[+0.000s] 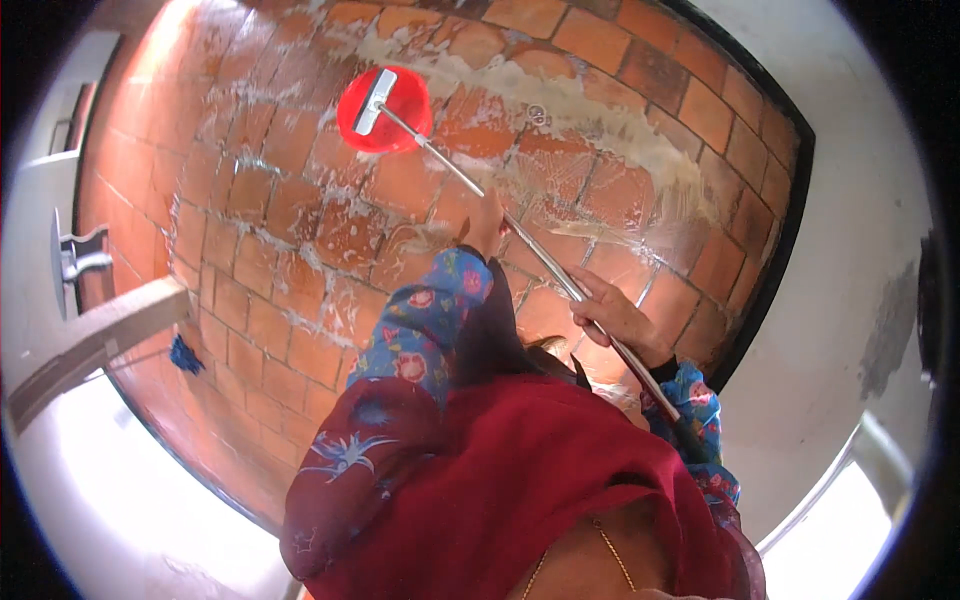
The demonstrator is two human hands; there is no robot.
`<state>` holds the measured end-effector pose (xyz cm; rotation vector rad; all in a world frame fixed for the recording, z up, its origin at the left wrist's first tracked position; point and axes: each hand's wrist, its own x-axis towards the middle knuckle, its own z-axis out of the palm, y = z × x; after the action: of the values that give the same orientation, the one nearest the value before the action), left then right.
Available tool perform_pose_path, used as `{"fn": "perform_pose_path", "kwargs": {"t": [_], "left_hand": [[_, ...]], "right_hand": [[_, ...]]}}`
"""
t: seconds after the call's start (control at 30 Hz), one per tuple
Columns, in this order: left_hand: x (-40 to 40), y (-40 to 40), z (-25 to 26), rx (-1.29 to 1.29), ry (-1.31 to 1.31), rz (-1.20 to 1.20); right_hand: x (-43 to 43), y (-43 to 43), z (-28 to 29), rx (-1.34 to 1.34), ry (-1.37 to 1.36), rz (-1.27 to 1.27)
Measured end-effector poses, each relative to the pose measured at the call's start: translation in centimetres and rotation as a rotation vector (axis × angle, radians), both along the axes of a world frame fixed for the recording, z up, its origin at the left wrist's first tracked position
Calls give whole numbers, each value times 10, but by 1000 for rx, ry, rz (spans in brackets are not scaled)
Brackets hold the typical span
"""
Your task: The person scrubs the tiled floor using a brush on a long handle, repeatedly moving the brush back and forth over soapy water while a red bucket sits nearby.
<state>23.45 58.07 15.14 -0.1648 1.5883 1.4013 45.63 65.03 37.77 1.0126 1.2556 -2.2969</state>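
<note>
My left hand (487, 217) is wrapped around the metal pole (544, 259) of a floor squeegee or scrubber. Lower on the same pole, my right hand (615, 311) grips it near my right side. The tool's flat grey-white head (375, 101) lies over a round red plastic basin (416, 94); whether it touches the basin cannot be told. Around it, the terracotta tile floor (285, 195) is wet with suds and streaks of cloudy, pale liquid (615, 120). Blue floral sleeve covers (420, 315) cover both my forearms.
A white wall (847, 247) with a black skirting edge (780, 277) bounds the floor on the right. On the left are a wooden beam (105, 330), a blue mop-like head (184, 354) and a white metal fitting (82, 262). Bright openings show at both lower sides.
</note>
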Motion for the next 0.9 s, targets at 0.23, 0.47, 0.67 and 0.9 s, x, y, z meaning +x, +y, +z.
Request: {"fn": "perform_pose_path", "kwargs": {"t": [0.23,0.47,0.67,0.9], "left_hand": [[-93,73,-8,-237,-107,77],[-177,64,-81,64,-403,126],[-156,46,-63,70,324,-342],[-84,40,2,-1,-141,-124]], "right_hand": [[-154,99,-8,-53,-180,126],[-262,119,16,-70,-131,238],[-231,107,4,-45,-91,197],[-85,76,15,65,226,88]]}}
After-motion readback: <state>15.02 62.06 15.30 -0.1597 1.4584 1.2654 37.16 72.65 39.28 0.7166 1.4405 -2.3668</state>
